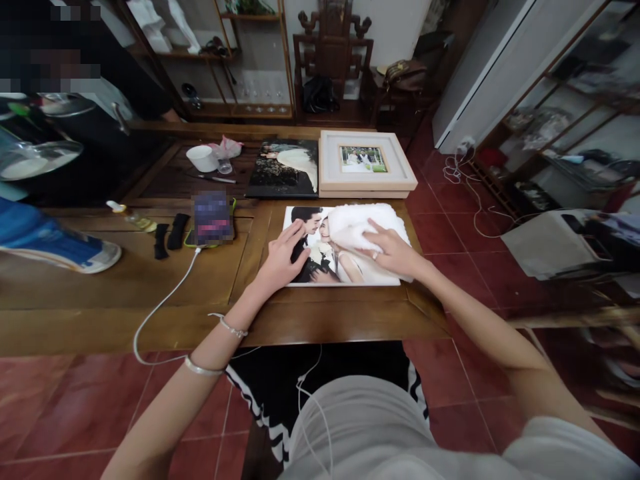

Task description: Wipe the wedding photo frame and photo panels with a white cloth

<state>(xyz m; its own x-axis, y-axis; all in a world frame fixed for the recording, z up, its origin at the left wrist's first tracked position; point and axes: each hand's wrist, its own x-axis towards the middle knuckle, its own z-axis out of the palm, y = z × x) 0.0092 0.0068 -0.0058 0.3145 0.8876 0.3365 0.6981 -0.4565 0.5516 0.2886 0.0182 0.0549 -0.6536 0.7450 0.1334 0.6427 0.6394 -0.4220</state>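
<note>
A wedding photo panel [327, 263] lies flat on the wooden table in front of me. My left hand [285, 259] rests on its left edge, fingers stretched out and together over the picture. On the right half of the panel lies a fluffy white cloth [350, 223], which covers part of the picture and hangs past the panel's right edge. My right hand [393, 252] has hold of this cloth and presses it down on the panel; some fingertips sink into its pile.
Behind the panel lie a dark photo panel [285, 170] and a framed photo [365, 160]. To the left are a phone [213, 217] on a white cable, a dropper bottle [133, 217], a white cup [203, 159] and a blue packet [55, 233]. A person in dark clothing stands across the table.
</note>
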